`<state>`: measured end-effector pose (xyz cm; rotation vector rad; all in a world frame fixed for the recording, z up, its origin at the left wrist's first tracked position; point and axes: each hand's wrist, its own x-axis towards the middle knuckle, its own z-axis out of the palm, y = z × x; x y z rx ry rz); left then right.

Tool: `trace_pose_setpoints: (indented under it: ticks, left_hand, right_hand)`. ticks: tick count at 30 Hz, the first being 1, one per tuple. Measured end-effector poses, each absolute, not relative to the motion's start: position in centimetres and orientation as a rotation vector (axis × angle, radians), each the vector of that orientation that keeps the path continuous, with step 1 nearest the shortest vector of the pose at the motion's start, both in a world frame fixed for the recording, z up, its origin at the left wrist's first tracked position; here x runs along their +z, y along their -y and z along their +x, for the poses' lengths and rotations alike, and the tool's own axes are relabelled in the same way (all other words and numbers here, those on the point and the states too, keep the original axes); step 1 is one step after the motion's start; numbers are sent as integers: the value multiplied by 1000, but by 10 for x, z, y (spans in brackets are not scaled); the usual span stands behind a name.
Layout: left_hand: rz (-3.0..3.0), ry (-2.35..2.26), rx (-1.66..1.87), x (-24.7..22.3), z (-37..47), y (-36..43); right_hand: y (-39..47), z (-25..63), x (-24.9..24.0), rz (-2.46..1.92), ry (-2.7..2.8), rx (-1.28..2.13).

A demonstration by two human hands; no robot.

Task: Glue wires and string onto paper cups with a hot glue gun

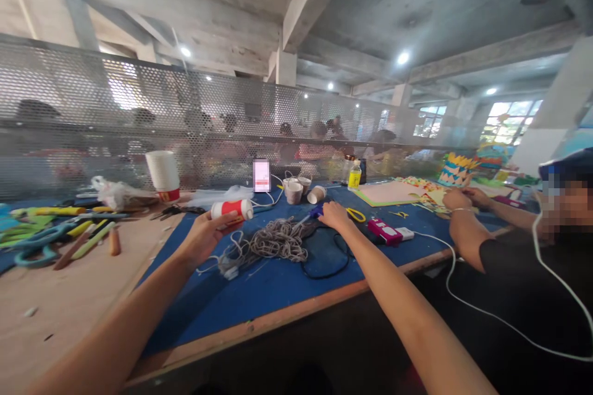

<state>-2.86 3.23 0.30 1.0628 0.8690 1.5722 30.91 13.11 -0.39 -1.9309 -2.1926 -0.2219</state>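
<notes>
Over at the far left, the teal scissors lie among other tools on the bench, their blades lost in the clutter, and the tall stack of paper cups stands behind. Now the left hand, curled around a red-and-white cup held sideways over the bench, its thumb covering part of the red band, most of its fingers out of sight behind. Just beyond, the phone shows a blurred-out screen. Below comes the tangle of grey cord, its ends impossible to trace, with paper cups bunched behind and one tipped cup beside them. And here's the right hand, fingers bent down at a dark blue tool, mostly covered; firm grip or mere touch, I cannot tell. Right of it, yellow loops poke out, then the magenta box. At the right edge a person is cut off, hands at some paper pieces, fingers too small to read.
</notes>
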Motion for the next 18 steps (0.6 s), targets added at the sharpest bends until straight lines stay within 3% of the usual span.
trace_pose_setpoints:
  ticks: [14,18]
  left_hand:
    - [955,-777,1527,1,-29,-34]
    - [951,-783,1505,3,-27,-32]
  right_hand:
    - [-106,320,-1,-1836,2096,-267]
    - [-97,324,8,-1557,1957,179]
